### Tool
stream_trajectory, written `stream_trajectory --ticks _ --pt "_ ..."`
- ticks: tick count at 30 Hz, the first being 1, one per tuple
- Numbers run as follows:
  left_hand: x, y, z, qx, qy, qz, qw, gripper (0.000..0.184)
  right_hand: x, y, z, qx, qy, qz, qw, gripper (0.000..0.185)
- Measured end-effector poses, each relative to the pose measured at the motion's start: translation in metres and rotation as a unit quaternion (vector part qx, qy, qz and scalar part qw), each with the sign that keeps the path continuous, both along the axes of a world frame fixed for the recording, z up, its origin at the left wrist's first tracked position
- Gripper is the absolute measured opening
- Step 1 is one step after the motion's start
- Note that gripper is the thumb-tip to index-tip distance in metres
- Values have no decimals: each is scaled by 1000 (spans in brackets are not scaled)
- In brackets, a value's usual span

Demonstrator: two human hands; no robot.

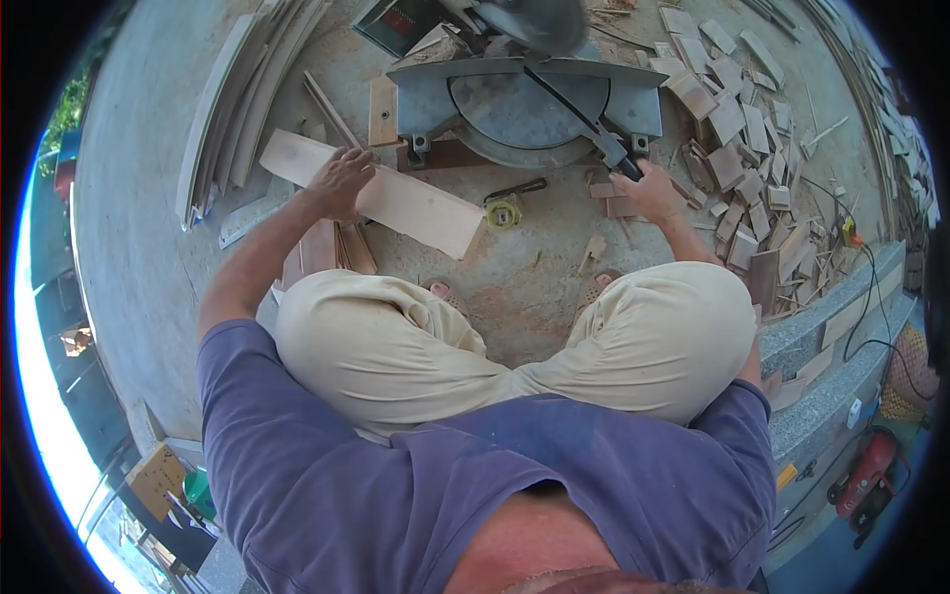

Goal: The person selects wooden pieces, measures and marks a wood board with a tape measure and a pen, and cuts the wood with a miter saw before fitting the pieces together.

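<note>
My left hand [343,184] grips a pale wooden board [421,211] from above, with its fingers bent over it. The board lies slanted in front of my left knee. My right hand [651,192] is closed round the black handle [623,163] at the end of the miter saw's angle arm. The miter saw [529,107], with a grey round table and a metal fence, stands beyond both hands. Its blade guard [539,22] shows at the top. Between the hands a yellow tape measure [504,213] lies on the floor.
Long boards [237,109] are stacked at the left. Wood offcuts [737,148] are heaped at the right. A small block [383,111] stands beside the saw. A stone step [821,346], cables and a red machine [871,470] are at the lower right.
</note>
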State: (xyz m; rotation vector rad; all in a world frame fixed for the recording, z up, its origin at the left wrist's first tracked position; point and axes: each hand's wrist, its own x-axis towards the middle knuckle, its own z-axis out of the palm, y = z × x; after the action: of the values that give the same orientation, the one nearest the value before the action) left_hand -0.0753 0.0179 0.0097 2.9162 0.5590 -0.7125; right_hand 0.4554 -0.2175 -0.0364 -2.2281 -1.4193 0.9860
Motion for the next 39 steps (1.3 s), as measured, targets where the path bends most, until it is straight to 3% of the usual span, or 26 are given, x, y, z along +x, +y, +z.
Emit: stream_trajectory --ticks 2,5,7,8,9,10,11,13,15,16,17,19,21,24,26,27,29,30,31,32,33,34,35,36,38,39 --pt "19 -22 37 -44 -39 5 998 63 -5 -6 -4 32 -51 8 998 51" --pt "62 -41 80 -139 -4 45 989 68 -24 -10 7 81 -162 -27 983 59" --pt "83 -48 87 -232 20 84 969 67 -38 -21 36 363 -213 120 899 74" --pt "79 -49 68 -233 -73 93 965 60 -49 -25 53 362 -211 122 900 74" --pt "94 -45 70 -232 -72 93 966 60 -61 -26 72 288 -6 113 951 75" --pt "122 -39 79 -301 73 124 943 56 -67 -26 82 204 196 96 954 76" --pt "146 -36 89 -360 215 150 895 51 -68 -25 80 209 192 89 955 76" --pt "164 -39 97 -366 208 143 896 43 -58 -17 64 142 306 -72 938 80" --pt "165 -44 88 -524 116 227 812 37 -39 -8 50 147 298 -85 939 69" --pt "163 -50 85 -523 116 229 813 37 -30 -5 46 176 354 -72 916 58" --pt "158 -58 82 -580 71 342 736 34 -27 -3 40 202 411 -56 887 48" --pt "148 -65 73 -625 22 451 637 32 -29 -12 39 159 415 -82 892 38" --pt "142 -42 61 -586 33 402 703 28 -30 -11 46 127 409 -109 897 31" --pt "144 -15 31 -534 -3 397 747 29 -33 -11 41 58 411 -164 895 28" --pt "165 -10 52 -383 -91 438 809 32 -33 -6 31 98 425 -235 869 28" --pt "174 -7 61 -384 -88 443 805 32 -33 0 29 91 428 -234 868 28" --pt "182 -6 69 -141 -186 318 919 32 -28 12 30 124 414 -260 864 29" --pt "176 -13 68 -144 -183 322 917 32 -26 18 30 134 409 -268 862 30" --pt "170 -23 66 -13 -325 161 932 30 -19 25 27 124 387 -288 867 29" --pt "163 -33 63 120 -446 -11 887 29 -16 31 30 116 364 -308 871 28" --pt "153 -52 58 29 -372 3 928 27 -12 32 34 113 364 -306 872 28" --pt "141 -75 45 -63 -293 18 954 26 -12 33 50 89 243 -284 923 25" --pt "135 -99 30 -92 -291 10 952 25 -14 33 60 64 117 -251 959 23" --pt "133 -122 14 -119 -288 3 950 25 -13 30 57 63 117 -242 961 23" --pt "140 -153 -16 -79 -284 -21 955 26 0 22 51 170 -136 -159 963 19" --pt "150 -162 -39 -77 -291 -25 953 26 5 15 53 174 -143 -161 961 19"
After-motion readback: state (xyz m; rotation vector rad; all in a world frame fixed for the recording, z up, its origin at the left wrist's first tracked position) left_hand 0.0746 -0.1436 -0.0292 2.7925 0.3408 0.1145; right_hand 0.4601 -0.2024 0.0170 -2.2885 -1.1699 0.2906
